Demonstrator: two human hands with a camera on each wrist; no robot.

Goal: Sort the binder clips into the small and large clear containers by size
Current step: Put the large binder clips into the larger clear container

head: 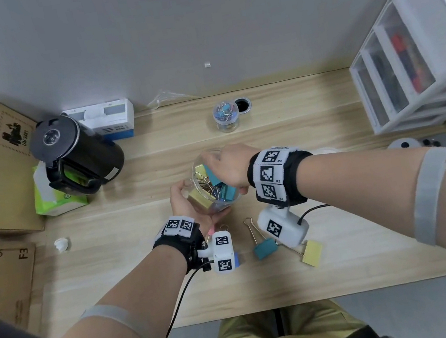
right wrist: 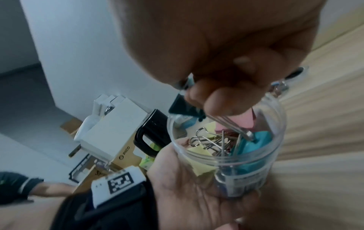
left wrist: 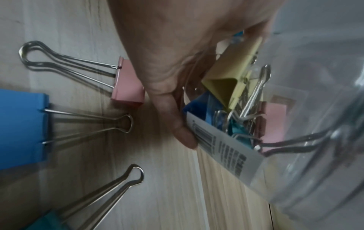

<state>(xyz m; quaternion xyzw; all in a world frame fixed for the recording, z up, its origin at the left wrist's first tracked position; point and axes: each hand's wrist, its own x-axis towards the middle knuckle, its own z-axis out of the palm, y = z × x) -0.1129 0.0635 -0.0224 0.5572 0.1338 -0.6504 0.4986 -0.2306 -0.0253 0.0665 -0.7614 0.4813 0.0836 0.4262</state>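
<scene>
Light wooden desk (head: 326,130) against a plain grey wall (head: 195,28).

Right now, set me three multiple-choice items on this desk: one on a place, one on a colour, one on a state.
1. Where is the small container?
A. by the desk's back edge
B. in the left hand
C. on a cardboard box

2. What colour is the loose clip under the right wrist camera?
A. black
B. yellow
C. red

3. How is the large container held?
A. lying capped on the desk
B. untouched
C. gripped by the left hand, open, while the right hand lowers a teal clip in

Key: 1 A, it stands beside the cable hole; 2 B, its body is pale yellow; 3 C, the right wrist view shows this.
</scene>
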